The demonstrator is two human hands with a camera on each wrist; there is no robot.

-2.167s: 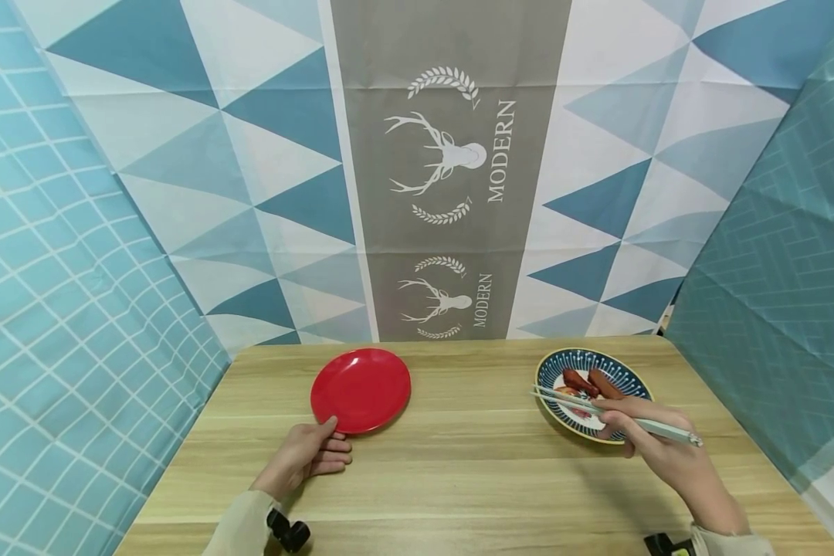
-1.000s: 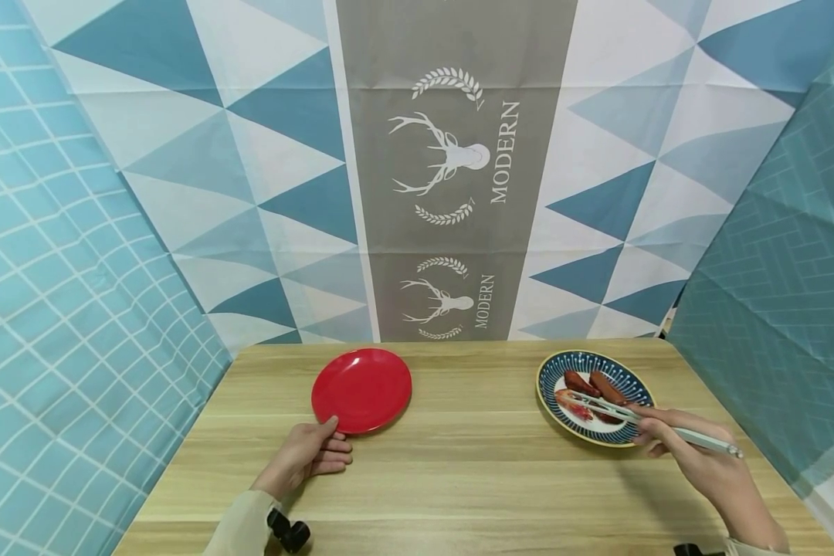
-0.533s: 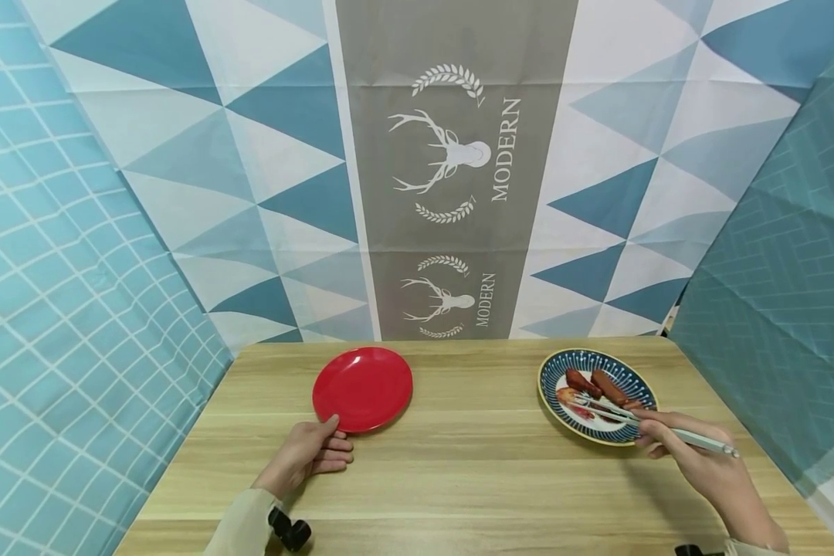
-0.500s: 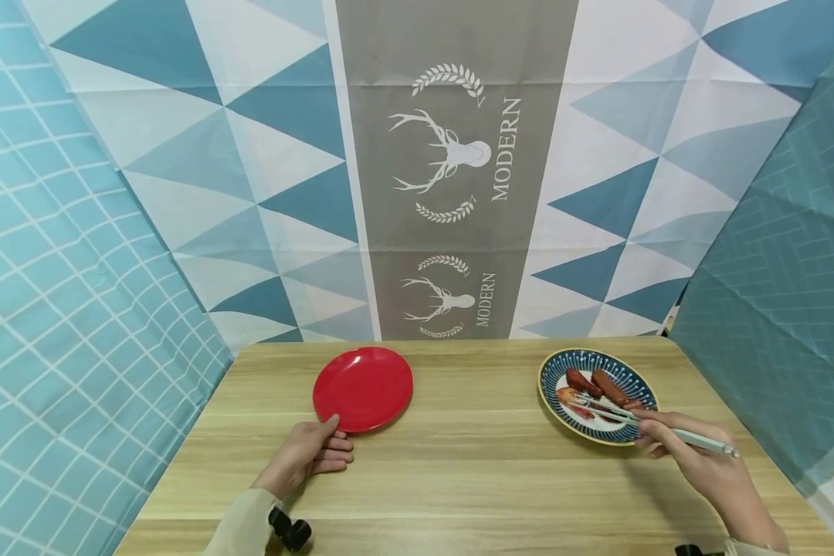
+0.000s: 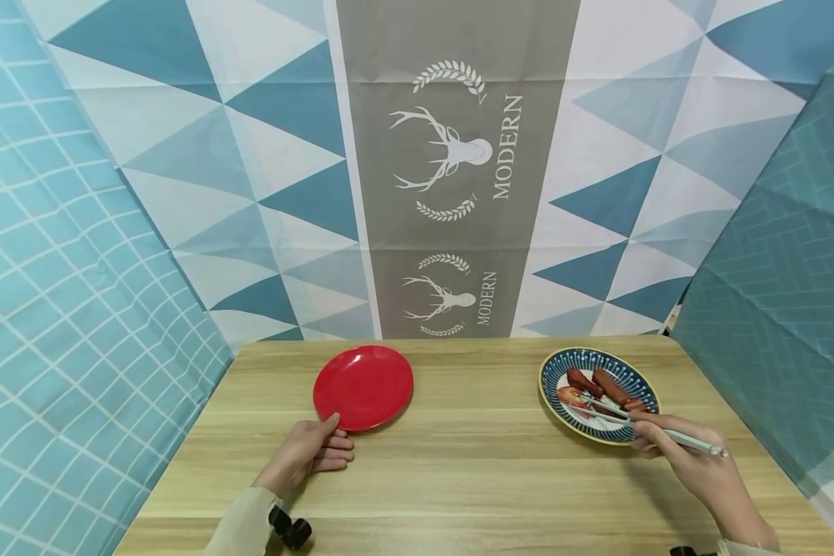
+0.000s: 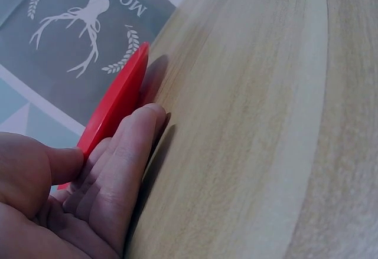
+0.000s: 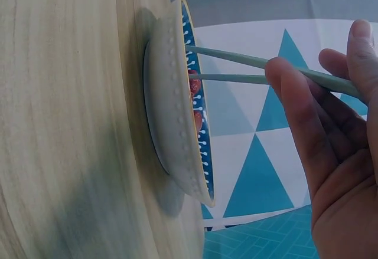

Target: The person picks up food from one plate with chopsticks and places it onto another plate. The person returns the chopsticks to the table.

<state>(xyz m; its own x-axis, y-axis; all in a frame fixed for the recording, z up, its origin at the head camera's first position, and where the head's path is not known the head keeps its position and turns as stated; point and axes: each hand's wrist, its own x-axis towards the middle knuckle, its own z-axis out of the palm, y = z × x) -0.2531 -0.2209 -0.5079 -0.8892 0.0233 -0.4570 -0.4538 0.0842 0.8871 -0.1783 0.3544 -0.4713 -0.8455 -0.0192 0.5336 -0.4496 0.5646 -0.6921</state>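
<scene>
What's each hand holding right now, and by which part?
The right hand grips the pale green chopsticks roughly mid-length. The left hand pinches the red plate by its near rim, thumb on top.

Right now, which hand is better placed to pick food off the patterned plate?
Probably the right hand: it holds the chopsticks, tips over the patterned plate, whereas the left hand pinches the red plate.

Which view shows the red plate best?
The head view: the red plate shows nearly whole from above, with the left hand covering only a bit of rim. The left wrist view shows it almost edge-on, partly hidden; the right wrist view doesn't show it.
</scene>
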